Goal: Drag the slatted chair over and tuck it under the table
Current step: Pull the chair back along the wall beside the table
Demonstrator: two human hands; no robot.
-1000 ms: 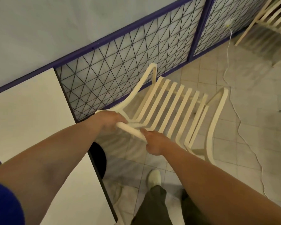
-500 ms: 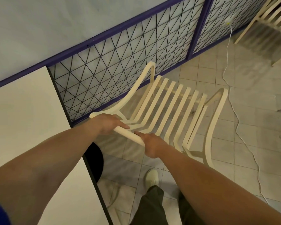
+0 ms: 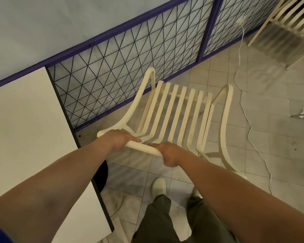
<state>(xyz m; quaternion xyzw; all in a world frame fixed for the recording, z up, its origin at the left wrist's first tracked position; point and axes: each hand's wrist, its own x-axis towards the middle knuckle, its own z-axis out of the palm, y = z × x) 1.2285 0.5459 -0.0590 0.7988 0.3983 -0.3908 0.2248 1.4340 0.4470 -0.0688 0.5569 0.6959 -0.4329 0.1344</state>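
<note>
Gripping slatted chair (image 3: 225,111) by its top rail: left grip (image 3: 118,140) and right grip (image 3: 167,153) curled round it. Chair stands on tiled floor (image 3: 274,141), just right of white bench (image 3: 25,120).

The cream slatted wooden chair (image 3: 179,109) stands on the grey tiled floor (image 3: 279,155), just right of the white flat-topped table (image 3: 25,120). The purple-framed wire-mesh panel (image 3: 123,64) runs behind both. The left hand (image 3: 119,139) and right hand (image 3: 168,153) grip the chair's near rail side by side, the left nearer the table. A thin white cable (image 3: 239,50) trails over the floor right of the chair. A second cream slatted chair (image 3: 291,20) stands at far right.
</note>
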